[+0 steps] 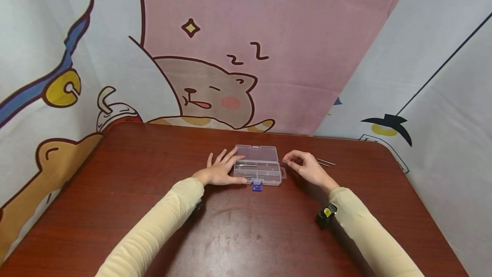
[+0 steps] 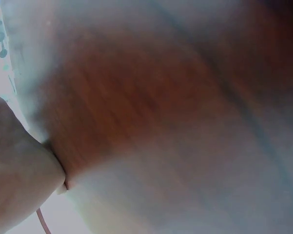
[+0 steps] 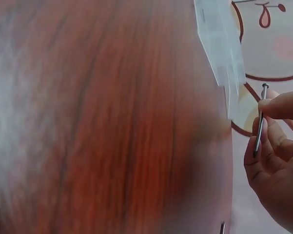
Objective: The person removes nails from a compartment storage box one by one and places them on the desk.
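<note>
A clear plastic compartment box (image 1: 276, 166) lies with its lid (image 1: 256, 153) folded back. Several thin metal nails (image 1: 247, 165) are in its compartments, and a blue latch (image 1: 257, 186) hangs at the front. My left hand (image 1: 221, 173) rests at the box's left side, fingers spread and thumb along the front edge. Just right of the box, my right hand (image 1: 307, 168) pinches a nail (image 3: 258, 139) between thumb and fingers; the right wrist view shows its flat head up and its point down. The left wrist view shows only part of the hand (image 2: 22, 170), without the fingertips.
A few loose nails (image 1: 326, 162) lie on the brown wooden table (image 1: 230, 234) beyond my right hand. A clear hanging tab (image 1: 283, 173) sticks out from the box's right side. Behind the table hangs a cartoon-printed cloth (image 1: 300, 54).
</note>
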Demonstrator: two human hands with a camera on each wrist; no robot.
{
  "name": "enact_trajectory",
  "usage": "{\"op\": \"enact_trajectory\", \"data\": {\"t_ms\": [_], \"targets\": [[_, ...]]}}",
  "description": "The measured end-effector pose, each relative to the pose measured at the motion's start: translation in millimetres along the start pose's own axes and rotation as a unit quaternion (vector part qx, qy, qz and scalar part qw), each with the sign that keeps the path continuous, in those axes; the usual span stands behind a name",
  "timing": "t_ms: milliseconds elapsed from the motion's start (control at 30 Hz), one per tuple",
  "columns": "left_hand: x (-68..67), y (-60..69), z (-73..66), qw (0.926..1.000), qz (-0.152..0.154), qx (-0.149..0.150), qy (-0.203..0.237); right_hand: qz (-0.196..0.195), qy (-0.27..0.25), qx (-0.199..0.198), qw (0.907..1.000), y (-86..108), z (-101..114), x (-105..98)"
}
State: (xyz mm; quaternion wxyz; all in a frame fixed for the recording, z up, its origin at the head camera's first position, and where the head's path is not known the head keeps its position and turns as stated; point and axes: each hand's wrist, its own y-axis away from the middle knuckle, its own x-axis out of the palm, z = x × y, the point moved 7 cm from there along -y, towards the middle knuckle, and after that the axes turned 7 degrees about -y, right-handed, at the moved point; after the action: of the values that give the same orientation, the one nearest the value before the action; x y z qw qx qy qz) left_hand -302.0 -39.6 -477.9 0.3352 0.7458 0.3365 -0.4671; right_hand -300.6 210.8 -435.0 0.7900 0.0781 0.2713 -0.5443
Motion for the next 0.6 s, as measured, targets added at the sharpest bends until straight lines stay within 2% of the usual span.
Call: {"op": "enact_trajectory", "data": {"t_ms": [67,367,600], "targets": [[0.3,-0.1,0.1,1.0000,0.003,0.000,0.002,-0.009,-0.001,0.004,1.0000,-0.3,-15,-5],[3.6,-1.2,3.4,0.9998,-0.006,0.008,0.014,-0.042,-0.012,0.028,0.9987,8.0,-31,-25],[0.7,0.0,0.6,1.0000,-0.001,0.005,0.007,-0.059,0.011,0.029,0.9978,12.3,-38,-37]]}}
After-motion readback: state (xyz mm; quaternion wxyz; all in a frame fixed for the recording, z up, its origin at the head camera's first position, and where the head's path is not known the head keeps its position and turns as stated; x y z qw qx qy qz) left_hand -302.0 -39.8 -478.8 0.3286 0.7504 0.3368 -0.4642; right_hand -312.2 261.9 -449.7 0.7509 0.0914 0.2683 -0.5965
